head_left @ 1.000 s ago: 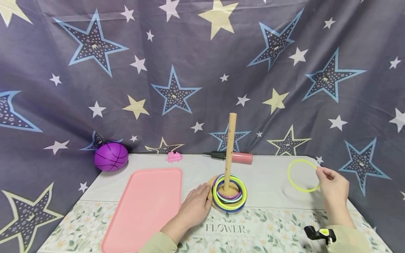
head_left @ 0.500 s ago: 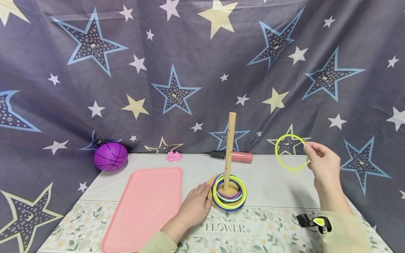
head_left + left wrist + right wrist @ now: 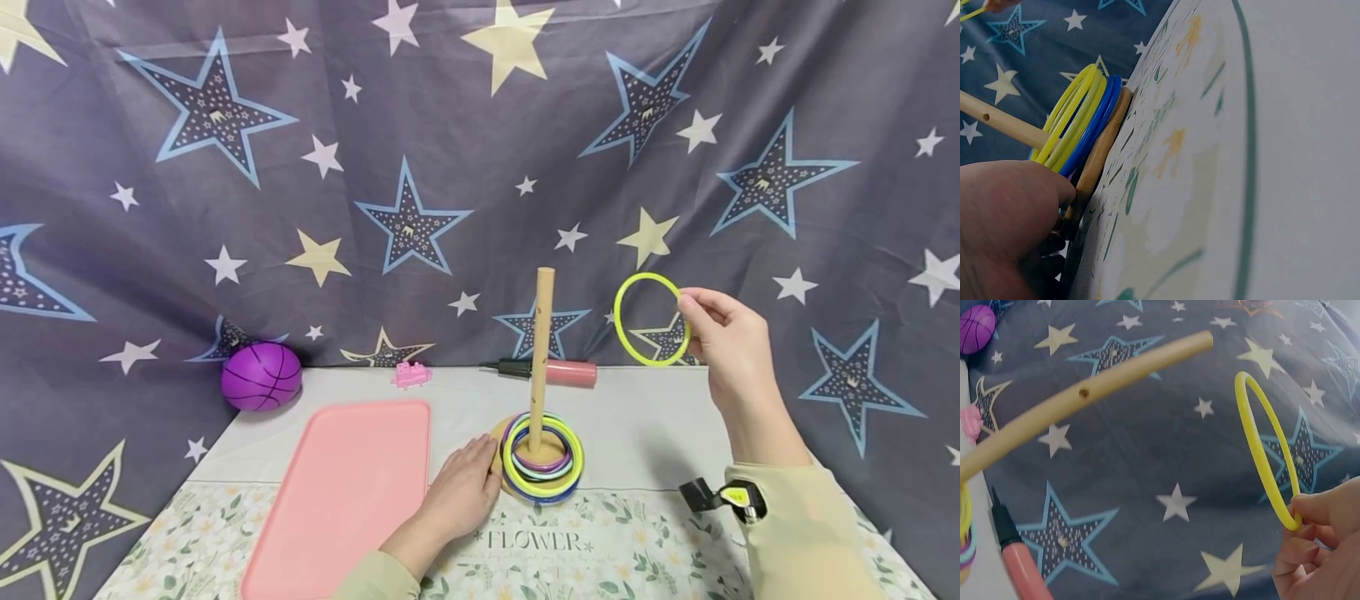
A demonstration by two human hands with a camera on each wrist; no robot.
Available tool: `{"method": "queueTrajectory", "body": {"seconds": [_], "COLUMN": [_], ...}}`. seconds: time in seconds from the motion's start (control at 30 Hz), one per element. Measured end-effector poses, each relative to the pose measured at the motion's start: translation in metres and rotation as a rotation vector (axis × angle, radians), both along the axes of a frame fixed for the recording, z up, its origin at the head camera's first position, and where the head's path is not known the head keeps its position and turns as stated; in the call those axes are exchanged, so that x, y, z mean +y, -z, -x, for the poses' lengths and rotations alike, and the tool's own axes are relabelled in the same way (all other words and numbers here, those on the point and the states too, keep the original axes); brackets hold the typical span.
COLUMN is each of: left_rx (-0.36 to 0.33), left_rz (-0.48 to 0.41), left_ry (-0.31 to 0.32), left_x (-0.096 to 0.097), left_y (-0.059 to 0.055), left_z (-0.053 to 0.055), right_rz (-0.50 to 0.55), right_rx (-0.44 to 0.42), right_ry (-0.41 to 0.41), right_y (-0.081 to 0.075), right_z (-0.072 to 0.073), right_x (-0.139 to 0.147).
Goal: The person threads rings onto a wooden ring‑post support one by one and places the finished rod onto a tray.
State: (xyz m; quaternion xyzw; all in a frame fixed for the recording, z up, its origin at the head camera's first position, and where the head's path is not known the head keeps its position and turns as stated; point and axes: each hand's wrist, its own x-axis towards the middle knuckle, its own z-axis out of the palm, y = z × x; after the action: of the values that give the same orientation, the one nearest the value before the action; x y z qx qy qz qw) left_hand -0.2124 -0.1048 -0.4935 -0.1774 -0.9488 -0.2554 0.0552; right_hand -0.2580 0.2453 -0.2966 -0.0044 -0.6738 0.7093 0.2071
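In the head view a wooden peg (image 3: pixel 542 358) stands upright on a round wooden base (image 3: pixel 498 433). Several coloured rings (image 3: pixel 574 477), yellow, blue, purple and light blue among them, lie stacked around its foot. My left hand (image 3: pixel 461 487) rests against the base's left edge with fingers extended; in the left wrist view its thumb (image 3: pixel 1063 187) lies at the base rim. My right hand (image 3: pixel 731 354) pinches a yellow ring (image 3: pixel 621 329) by its right side between thumb and fingers. That ring hangs tilted in the air, right of the peg and near the height of its top.
A pink tray (image 3: pixel 352 483) lies left of my left hand. Along the back edge are a purple ball (image 3: pixel 262 377), a small pink toy (image 3: pixel 412 374) and a red and black hand pump (image 3: pixel 570 372) behind the peg. A starry curtain (image 3: pixel 420 100) hangs behind the table.
My right hand has lifted the yellow ring from just above the table's right side and carried it up and left, nearer the peg. The left hand has stayed at the base.
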Motion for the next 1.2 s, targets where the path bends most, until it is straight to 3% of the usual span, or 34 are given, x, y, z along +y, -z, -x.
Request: {"method": "queueTrajectory", "body": {"seconds": [0.47,0.63,0.97,1.2], "left_rx": [-0.006,-0.003,0.006,0.002], "left_rz": [0.007,0.007,0.014,0.007], "left_ry": [0.001,0.001,0.0,-0.004], "left_x": [0.001,0.001,0.002,0.002], "left_y": [0.002,0.001,0.003,0.002], "left_z": [0.001,0.001,0.002,0.001], "right_rz": [0.011,-0.046,-0.131,-0.149], "right_rx": [0.093,0.084,0.036,-0.003], "right_ry": [-0.122,-0.129,-0.147,-0.169], "right_y": [-0.029,-0.034,-0.023,-0.005], "right_z": [0.007,0.013,0.021,0.025], "right_x": [-0.053,-0.07,-0.086,-0.088]}}
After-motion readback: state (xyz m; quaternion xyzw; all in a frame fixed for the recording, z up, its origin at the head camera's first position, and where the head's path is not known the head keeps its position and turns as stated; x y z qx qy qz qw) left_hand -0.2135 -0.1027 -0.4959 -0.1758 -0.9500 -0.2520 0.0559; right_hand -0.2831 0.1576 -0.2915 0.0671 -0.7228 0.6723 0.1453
